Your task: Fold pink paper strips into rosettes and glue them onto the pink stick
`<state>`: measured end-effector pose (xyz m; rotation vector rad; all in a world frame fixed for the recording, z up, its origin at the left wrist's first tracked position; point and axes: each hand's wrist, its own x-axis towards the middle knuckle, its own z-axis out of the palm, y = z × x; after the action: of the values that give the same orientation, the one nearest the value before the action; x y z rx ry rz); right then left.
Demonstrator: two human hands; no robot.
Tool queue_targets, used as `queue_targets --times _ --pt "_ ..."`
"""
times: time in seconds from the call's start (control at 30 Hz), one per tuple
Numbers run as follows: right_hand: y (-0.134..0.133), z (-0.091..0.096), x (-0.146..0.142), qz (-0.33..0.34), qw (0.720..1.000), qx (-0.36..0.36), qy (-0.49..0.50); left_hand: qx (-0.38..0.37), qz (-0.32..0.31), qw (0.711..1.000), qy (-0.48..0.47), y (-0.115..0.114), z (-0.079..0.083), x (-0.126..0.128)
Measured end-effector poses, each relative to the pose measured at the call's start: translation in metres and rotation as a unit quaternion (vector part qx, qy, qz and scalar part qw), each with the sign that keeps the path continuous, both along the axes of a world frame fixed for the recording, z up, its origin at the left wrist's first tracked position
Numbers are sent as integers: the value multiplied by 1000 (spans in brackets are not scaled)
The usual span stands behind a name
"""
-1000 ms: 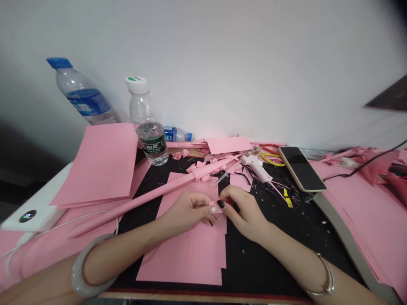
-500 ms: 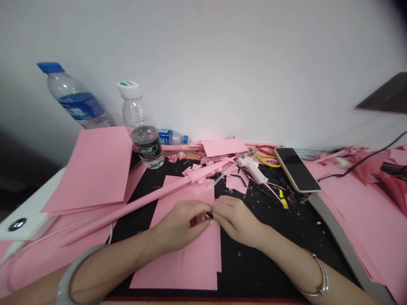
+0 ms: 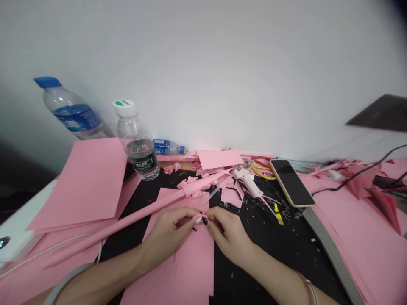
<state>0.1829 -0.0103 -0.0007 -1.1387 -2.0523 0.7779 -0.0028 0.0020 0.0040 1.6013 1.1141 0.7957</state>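
Left hand [image 3: 170, 228] and right hand [image 3: 230, 235] hold a paper scrap [image 3: 204, 215] in closed pinches, in front of the glue gun [image 3: 249, 182]; phone [image 3: 293, 184] lies right of it; roll [image 3: 143, 212] stretches left of it.

Small pink paper piece [image 3: 200, 216], apparently folded

The left hand [image 3: 170, 228] and right hand [image 3: 227, 233] largely hide the small pink paper piece [image 3: 199, 217] pinched between them. The left edge crops the white power bank [image 3: 19, 237]; the bottom edge crops the pale bangle [image 3: 65, 282].
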Motion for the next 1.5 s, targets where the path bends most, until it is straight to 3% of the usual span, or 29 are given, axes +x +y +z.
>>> queue_targets --times 0.27,0.57,0.73,0.87,1.03,1.2,1.3,1.4,1.5 --pt "-1 -1 -3 -18 998 -28 54 85 -68 994 28 2 -1 -2" --pt "1 -2 -3 -47 996 -26 70 81 -82 993 12 3 -4 -3" --pt "2 -4 -3 -44 997 -24 64 54 -57 997 14 1 -12 -1" --pt "1 -4 -2 -28 997 -32 67 30 -61 997 -39 0 -19 1" --pt "0 0 0 17 997 -34 67 57 -74 992 -88 1 -14 2" --pt "2 -2 1 25 995 -61 77 105 -33 992 -58 3 -8 2" --pt "2 -1 1 21 995 -68 68 80 -10 994 -75 3 -8 2" --pt "2 2 3 28 999 -37 24 61 0 996 -67 2 -6 3" --pt "3 4 5 38 998 2 -42 108 -11 994 -2 2 -3 3"
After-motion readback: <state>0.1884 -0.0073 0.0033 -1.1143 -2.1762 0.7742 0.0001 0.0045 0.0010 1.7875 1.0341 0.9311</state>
